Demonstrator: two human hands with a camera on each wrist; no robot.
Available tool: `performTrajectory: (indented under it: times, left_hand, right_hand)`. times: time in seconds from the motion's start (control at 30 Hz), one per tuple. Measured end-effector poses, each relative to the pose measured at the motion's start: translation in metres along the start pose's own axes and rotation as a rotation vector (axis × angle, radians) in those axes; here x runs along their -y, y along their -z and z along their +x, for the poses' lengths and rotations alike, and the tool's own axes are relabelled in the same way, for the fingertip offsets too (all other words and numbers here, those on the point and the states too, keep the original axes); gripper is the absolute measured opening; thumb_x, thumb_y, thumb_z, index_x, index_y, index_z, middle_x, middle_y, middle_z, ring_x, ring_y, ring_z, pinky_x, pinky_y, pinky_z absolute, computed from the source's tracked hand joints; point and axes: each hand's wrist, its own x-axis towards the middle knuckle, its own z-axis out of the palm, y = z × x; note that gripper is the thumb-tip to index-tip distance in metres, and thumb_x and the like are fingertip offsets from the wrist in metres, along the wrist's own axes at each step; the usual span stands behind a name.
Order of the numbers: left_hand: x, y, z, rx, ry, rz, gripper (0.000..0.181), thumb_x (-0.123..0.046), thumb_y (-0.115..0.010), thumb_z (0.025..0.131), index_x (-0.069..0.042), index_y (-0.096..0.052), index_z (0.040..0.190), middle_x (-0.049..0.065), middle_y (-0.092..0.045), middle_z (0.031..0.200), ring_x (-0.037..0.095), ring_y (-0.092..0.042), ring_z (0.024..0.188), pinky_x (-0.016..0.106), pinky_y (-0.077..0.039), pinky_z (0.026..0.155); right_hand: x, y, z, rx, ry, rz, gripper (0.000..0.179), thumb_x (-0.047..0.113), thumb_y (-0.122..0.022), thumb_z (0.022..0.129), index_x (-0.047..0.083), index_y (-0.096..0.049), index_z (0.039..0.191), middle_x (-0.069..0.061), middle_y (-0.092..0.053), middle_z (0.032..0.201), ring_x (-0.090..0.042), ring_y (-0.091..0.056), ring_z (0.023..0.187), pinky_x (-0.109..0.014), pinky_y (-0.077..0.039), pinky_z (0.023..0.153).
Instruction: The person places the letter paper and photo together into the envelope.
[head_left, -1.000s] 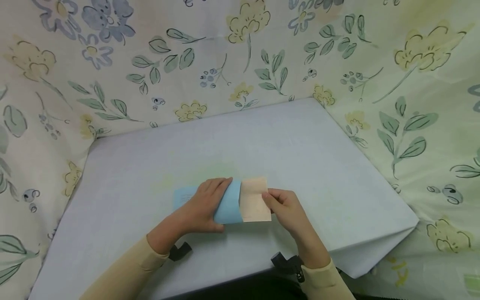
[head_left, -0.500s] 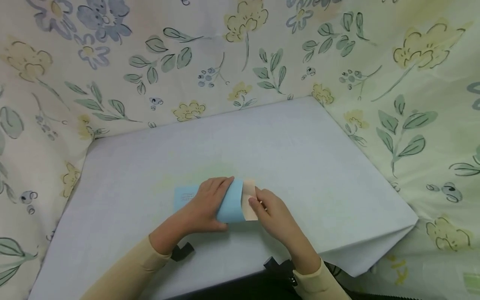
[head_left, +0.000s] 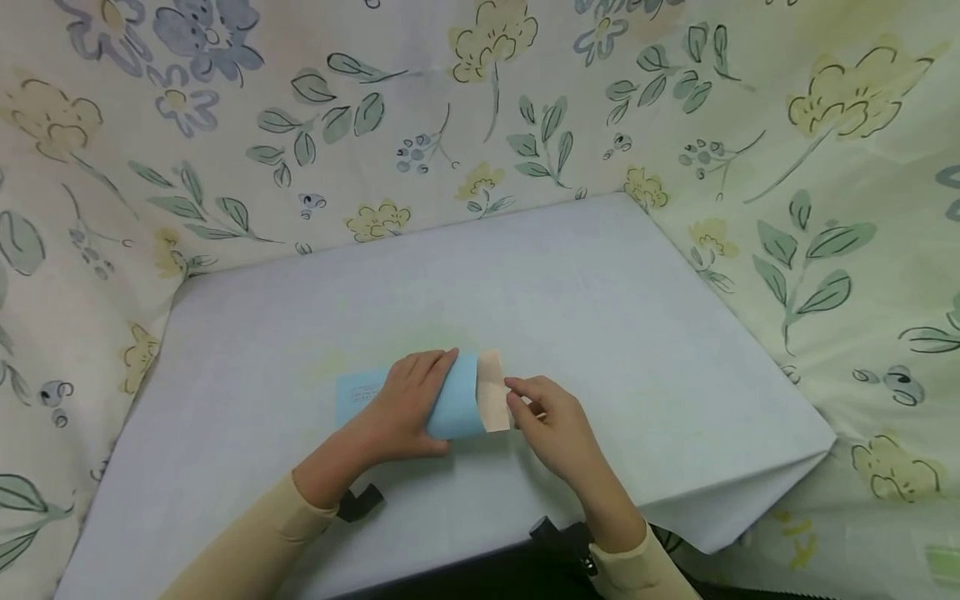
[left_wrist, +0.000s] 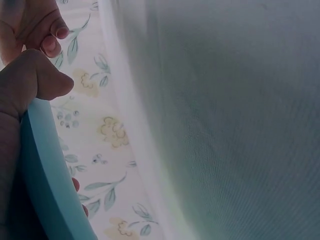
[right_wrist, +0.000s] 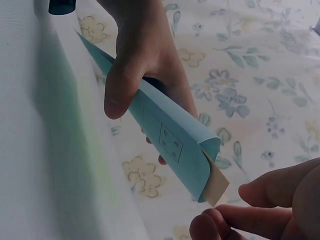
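A light blue envelope, with a small printed box on its face, is held above the white table in my left hand. The thumb lies along one edge and the fingers along the opposite one, bowing the envelope. Out of its open right end sticks a strip of a cream sheet of paper; the rest is hidden inside. My right hand is just beyond that strip. In the right wrist view its thumb and forefinger stand apart, a fingertip close to the corner of the cream sheet; contact there is unclear.
A white cloth covers the table. Floral curtains hang behind it and at both sides. The table's front edge runs close to the person's dark-clothed lap.
The right hand has moved left and the cream sheet has slid further into the envelope. Its thumb and fingers have since come off the sheet. The left hand keeps its grip.
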Motion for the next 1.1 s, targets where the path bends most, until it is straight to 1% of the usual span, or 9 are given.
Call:
performTrajectory:
  times: [0.2, 0.5, 0.57, 0.63, 0.73, 0.8, 0.87, 1.0, 1.1]
  left_hand:
    - [0.000, -0.001, -0.001, 0.004, 0.004, 0.004, 0.126, -0.046, -0.091, 0.064, -0.002, -0.023, 0.160, 0.016, -0.042, 0.151, 0.034, -0.039, 0.135, 0.057, -0.032, 0.111]
    - [0.000, -0.001, -0.001, -0.005, 0.007, 0.011, 0.126, -0.046, -0.092, 0.063, -0.002, -0.024, 0.160, 0.016, -0.042, 0.150, 0.034, -0.039, 0.135, 0.057, -0.031, 0.111]
    - [0.000, -0.001, -0.002, -0.009, 0.006, 0.012, 0.127, -0.046, -0.092, 0.063, -0.002, -0.024, 0.160, 0.016, -0.042, 0.150, 0.034, -0.039, 0.135, 0.058, -0.031, 0.111]
    - [0.000, -0.002, -0.002, -0.015, 0.001, 0.008, 0.127, -0.046, -0.092, 0.063, -0.002, -0.024, 0.160, 0.016, -0.042, 0.149, 0.034, -0.039, 0.134, 0.058, -0.032, 0.111]
    - [-0.001, -0.003, -0.002, -0.025, -0.008, -0.006, 0.126, -0.044, -0.093, 0.062, -0.003, -0.024, 0.160, 0.015, -0.043, 0.147, 0.034, -0.040, 0.133, 0.058, -0.033, 0.110]
    - [-0.002, -0.003, -0.001, -0.030, -0.015, -0.015, 0.126, -0.044, -0.093, 0.062, -0.003, -0.025, 0.160, 0.015, -0.044, 0.147, 0.034, -0.040, 0.132, 0.058, -0.034, 0.109]
    - [-0.002, -0.003, -0.001, -0.036, -0.019, -0.019, 0.125, -0.043, -0.093, 0.062, -0.003, -0.025, 0.160, 0.015, -0.044, 0.146, 0.034, -0.040, 0.132, 0.058, -0.034, 0.108]
    - [-0.002, -0.004, 0.000, -0.038, -0.032, -0.024, 0.126, -0.043, -0.093, 0.062, -0.003, -0.024, 0.160, 0.014, -0.043, 0.146, 0.033, -0.039, 0.132, 0.058, -0.034, 0.108]
    - [-0.003, -0.005, 0.001, -0.039, -0.049, -0.039, 0.126, -0.041, -0.094, 0.061, -0.003, -0.025, 0.160, 0.014, -0.043, 0.146, 0.032, -0.039, 0.132, 0.058, -0.033, 0.109]
  right_hand:
    - [-0.001, -0.001, 0.000, 0.005, 0.022, 0.000, 0.029, 0.010, -0.068, 0.099, 0.006, -0.073, 0.127, 0.000, -0.065, 0.100, -0.013, -0.062, 0.077, -0.029, -0.052, 0.060]
    - [0.000, -0.005, 0.000, 0.034, 0.031, 0.022, 0.033, 0.011, -0.070, 0.098, 0.004, -0.071, 0.130, -0.002, -0.061, 0.105, -0.015, -0.062, 0.082, -0.030, -0.053, 0.064]
    - [-0.001, -0.005, 0.001, 0.044, 0.025, 0.044, 0.033, 0.012, -0.070, 0.098, 0.004, -0.071, 0.130, -0.003, -0.060, 0.107, -0.016, -0.062, 0.083, -0.030, -0.053, 0.066]
    - [-0.002, -0.005, 0.001, 0.070, 0.009, 0.081, 0.033, 0.011, -0.068, 0.099, 0.004, -0.070, 0.131, -0.004, -0.060, 0.111, -0.019, -0.062, 0.084, -0.030, -0.054, 0.067]
    - [-0.003, -0.006, 0.002, 0.109, -0.014, 0.146, 0.033, 0.011, -0.066, 0.101, 0.004, -0.069, 0.133, -0.009, -0.060, 0.119, -0.025, -0.063, 0.084, -0.029, -0.054, 0.067]
    - [-0.004, -0.006, 0.003, 0.128, -0.031, 0.187, 0.034, 0.011, -0.065, 0.101, 0.004, -0.068, 0.134, -0.011, -0.060, 0.123, -0.028, -0.063, 0.083, -0.029, -0.055, 0.068]
    - [-0.004, -0.006, 0.003, 0.127, -0.038, 0.220, 0.033, 0.011, -0.065, 0.101, 0.003, -0.068, 0.133, -0.010, -0.061, 0.125, -0.029, -0.063, 0.084, -0.030, -0.056, 0.068]
    - [-0.005, -0.008, 0.005, 0.099, -0.062, 0.279, 0.029, 0.014, -0.067, 0.101, 0.004, -0.073, 0.127, -0.007, -0.068, 0.120, -0.032, -0.064, 0.087, -0.032, -0.056, 0.068]
    - [-0.006, -0.011, 0.006, 0.073, -0.096, 0.307, 0.025, 0.016, -0.071, 0.098, 0.005, -0.076, 0.120, -0.007, -0.073, 0.111, -0.037, -0.065, 0.084, -0.032, -0.055, 0.066]
